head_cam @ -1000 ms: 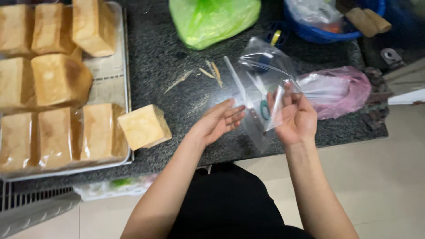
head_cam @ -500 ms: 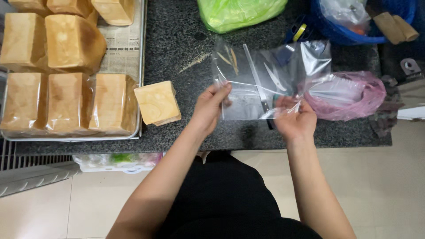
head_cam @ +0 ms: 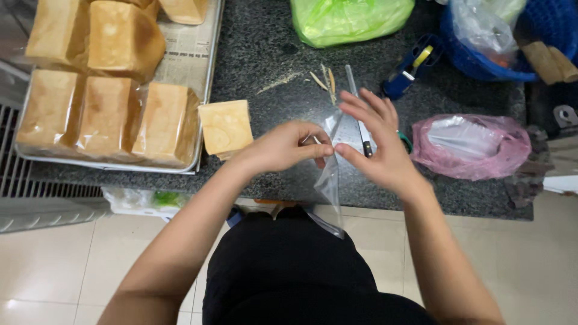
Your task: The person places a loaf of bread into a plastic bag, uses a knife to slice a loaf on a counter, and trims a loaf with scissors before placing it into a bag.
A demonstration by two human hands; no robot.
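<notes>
- The clear plastic bag [head_cam: 329, 180] hangs edge-on between both hands, its lower end dropping over the counter edge toward the person's black clothing [head_cam: 289, 271].
- The left hand [head_cam: 283, 146] pinches the bag's top edge between thumb and forefinger, the other fingers curled in.
- The right hand [head_cam: 378, 147] pinches the same edge from 3 o'clock, thumb and forefinger closed on it, the remaining fingers spread wide.
- To open the mouth cleanly, judge it best to rub the two film layers apart at the pinch, then draw the hands sideways; pulling hard risks tearing the thin film.
- A bare loaf [head_cam: 226, 127] lies on the dark counter [head_cam: 265, 54] at 9 o'clock of the left hand, just beside the tray [head_cam: 205, 96] of wrapped loaves.
- A pink bag [head_cam: 472, 147] sits at 3 o'clock of the right hand.
- Farther out, a blue tape dispenser [head_cam: 409, 69] lies at 1 o'clock, and a green bag [head_cam: 349, 21] at 12 o'clock.
</notes>
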